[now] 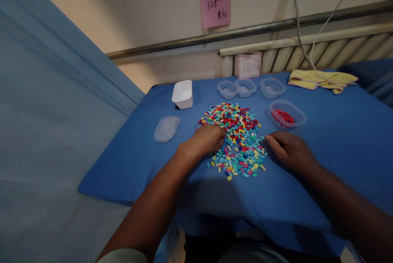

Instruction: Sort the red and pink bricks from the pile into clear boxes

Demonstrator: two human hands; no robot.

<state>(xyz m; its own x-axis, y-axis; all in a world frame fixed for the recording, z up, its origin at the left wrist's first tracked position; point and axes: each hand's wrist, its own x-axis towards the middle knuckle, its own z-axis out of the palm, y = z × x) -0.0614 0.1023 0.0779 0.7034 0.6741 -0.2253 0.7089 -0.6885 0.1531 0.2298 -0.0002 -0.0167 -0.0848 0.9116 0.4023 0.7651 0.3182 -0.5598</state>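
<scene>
A loose pile of small toy building bricks (241,154) in red, teal, yellow, pink, white and blue spreads over the blue cloth. My left hand (211,137) is at the pile's left side, fingers curled down among the bricks; its fingertips are hidden. Just beyond the pile's right edge rests my right hand (287,148), closed, with thumb and forefinger close to a few teal bricks. Whether it holds anything is hidden. Behind that hand a clear plastic container (296,116) has only red bricks (283,118) in it.
Three clear tubs (272,88) line the back of the blue-covered table (123,168). A white bin (183,94) and a clear lid (166,129) lie left of the pile. A yellow cloth (321,79) lies back right, below a hanging cable (297,29). A blue curtain (61,91) borders the left.
</scene>
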